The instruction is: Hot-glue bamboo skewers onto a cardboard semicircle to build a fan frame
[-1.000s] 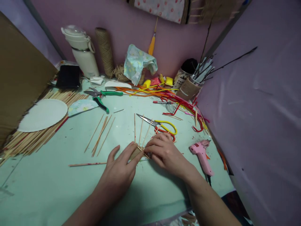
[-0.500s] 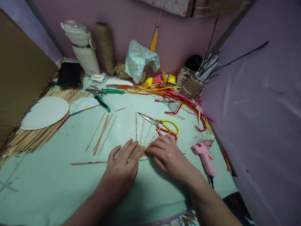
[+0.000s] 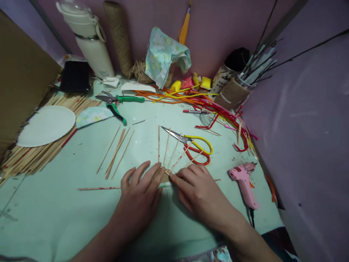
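Note:
Thin bamboo sticks [image 3: 172, 154] fan out upward from a small brown cardboard piece [image 3: 165, 179] between my hands. My left hand [image 3: 140, 193] lies over the cardboard's left side, fingers stretched out and pressing near the stick bases. With curled fingers, my right hand [image 3: 197, 189] pinches at the base of the fan; the exact grip is partly hidden. One stick of the fan comes out from under its knuckles. A longer stick [image 3: 99, 188] runs sideways beneath both hands, beside a strip of pale floral cloth [image 3: 164, 185]. Scissors [image 3: 188, 140] with yellow and red handles lie just behind the fan.
Several loose sticks [image 3: 117, 153] lie at left. Further left, a white oval [image 3: 47, 125] rests on a big stick pile [image 3: 38, 160]. Green-handled pruning shears [image 3: 117, 103] lie behind. A pink glue gun [image 3: 244, 182] is at right. Coloured wires [image 3: 188, 97] and a bottle [image 3: 91, 43] line the back.
The view has shifted slightly, so the bench things sit differently in the picture. My hands stay at the fan's base; the right fingers have moved a little along it.

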